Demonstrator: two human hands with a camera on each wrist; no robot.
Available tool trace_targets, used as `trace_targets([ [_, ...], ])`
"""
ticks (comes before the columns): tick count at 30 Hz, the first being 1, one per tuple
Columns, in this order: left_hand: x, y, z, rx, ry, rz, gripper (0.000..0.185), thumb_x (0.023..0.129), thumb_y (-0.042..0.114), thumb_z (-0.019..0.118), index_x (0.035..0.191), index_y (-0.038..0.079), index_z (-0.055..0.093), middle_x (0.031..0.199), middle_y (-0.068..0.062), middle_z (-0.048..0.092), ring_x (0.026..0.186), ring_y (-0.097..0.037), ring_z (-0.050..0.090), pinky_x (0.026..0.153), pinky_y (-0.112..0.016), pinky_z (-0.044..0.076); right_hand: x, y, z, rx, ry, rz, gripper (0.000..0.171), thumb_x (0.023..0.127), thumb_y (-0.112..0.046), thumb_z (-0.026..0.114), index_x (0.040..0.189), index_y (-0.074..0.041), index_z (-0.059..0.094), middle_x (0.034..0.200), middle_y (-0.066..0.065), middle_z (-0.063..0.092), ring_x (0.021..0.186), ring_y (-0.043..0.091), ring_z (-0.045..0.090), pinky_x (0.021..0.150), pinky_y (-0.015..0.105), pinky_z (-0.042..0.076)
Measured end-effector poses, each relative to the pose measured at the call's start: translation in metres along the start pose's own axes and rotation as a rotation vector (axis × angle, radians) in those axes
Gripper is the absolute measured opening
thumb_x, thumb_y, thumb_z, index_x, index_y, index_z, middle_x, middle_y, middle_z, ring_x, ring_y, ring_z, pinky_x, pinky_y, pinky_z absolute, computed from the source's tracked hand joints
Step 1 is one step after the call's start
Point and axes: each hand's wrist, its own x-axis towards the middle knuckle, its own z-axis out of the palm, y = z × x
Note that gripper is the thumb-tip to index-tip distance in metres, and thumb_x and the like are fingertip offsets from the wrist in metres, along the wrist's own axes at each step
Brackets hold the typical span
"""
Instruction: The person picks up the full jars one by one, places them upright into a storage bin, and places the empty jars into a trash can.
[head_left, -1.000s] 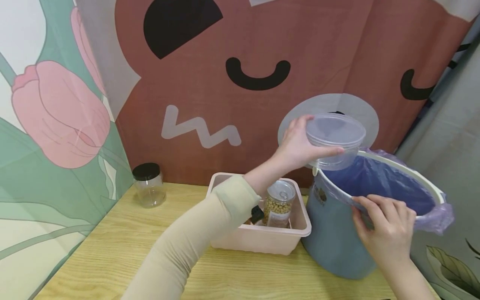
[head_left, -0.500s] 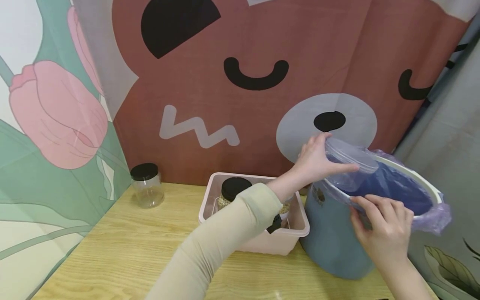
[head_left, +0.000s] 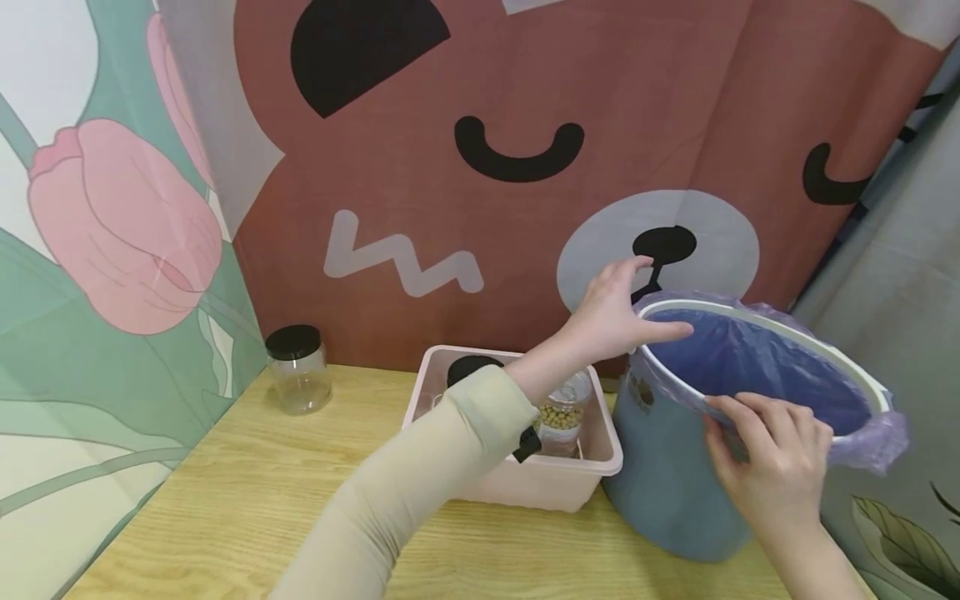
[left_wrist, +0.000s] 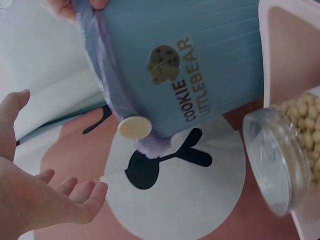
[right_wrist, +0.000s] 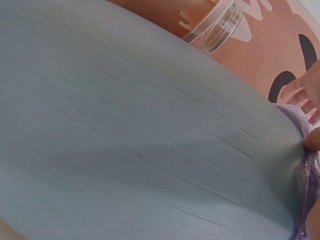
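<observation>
**A:** What has moved since the earlier frame?

**B:** The left hand (head_left: 611,321). It now holds nothing; the clear lidded tub is out of view, presumably inside the bin (head_left: 663,492) at the right of the counter (head_left: 315,525).

**A:** And the step in hand, left to right?

**B:** Left hand: thumb and fingers spread, beside the left part of the bin's mouth. Right hand (head_left: 776,458): pinching the near side of the rim (head_left: 862,382), over the purple liner (head_left: 873,446). Sound practice, in our judgement: keep the pinch firm so that liner and bin stay steady, and lift the left hand away without snagging the film.

**A:** The containers, then?

**B:** Far left, a clear jar (head_left: 299,383) with a black lid, no contents made out. Centre, a pink box (head_left: 540,492): within it, a dark lid (head_left: 474,365), its vessel largely hidden by the left sleeve (head_left: 405,492); to the right, a bean jar (head_left: 562,421) holding pale beans. Right, the bin, lined, its bottom not visible.
</observation>
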Motion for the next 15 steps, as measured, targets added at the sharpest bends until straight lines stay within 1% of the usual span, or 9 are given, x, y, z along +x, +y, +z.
trace_targets([
  [4,-0.004,-0.002,-0.012,0.039,-0.012,0.014,0.092,0.069,0.055,0.076,0.145,0.026,0.032,0.144,0.008,0.036,0.132,-0.011,0.034,0.102,-0.032,0.038,0.000,0.001,-0.001,0.001,-0.006,0.006,0.033,0.088,-0.031,0.057,0.080,-0.001,0.070,0.078,0.019,0.062,0.069,0.043,0.046,0.062,0.054,0.022],
  [7,-0.008,-0.004,-0.023,0.051,-0.010,0.026,0.093,0.069,0.055,0.077,0.145,0.026,0.032,0.143,0.008,0.038,0.131,-0.011,0.035,0.102,-0.033,0.038,0.000,0.001,-0.001,0.000,-0.007,0.008,0.033,0.088,-0.031,0.057,0.080,-0.001,0.070,0.078,0.019,0.062,0.069,0.043,0.046,0.062,0.053,0.022],
  [11,-0.016,-0.007,-0.038,0.032,0.000,0.044,0.093,0.069,0.053,0.077,0.145,0.026,0.032,0.144,0.008,0.037,0.132,-0.014,0.033,0.102,-0.038,0.038,0.000,0.001,-0.001,0.002,-0.011,0.010,0.033,0.088,-0.031,0.057,0.081,-0.001,0.070,0.078,0.019,0.062,0.069,0.043,0.046,0.062,0.053,0.022],
  [15,-0.024,-0.009,-0.054,0.007,0.006,0.062,0.091,0.070,0.051,0.078,0.145,0.028,0.031,0.145,0.008,0.034,0.130,-0.015,0.031,0.100,-0.041,0.039,0.000,0.001,-0.001,0.007,-0.010,0.011,0.030,0.087,-0.029,0.059,0.081,-0.002,0.070,0.078,0.018,0.062,0.070,0.042,0.046,0.063,0.053,0.023],
])
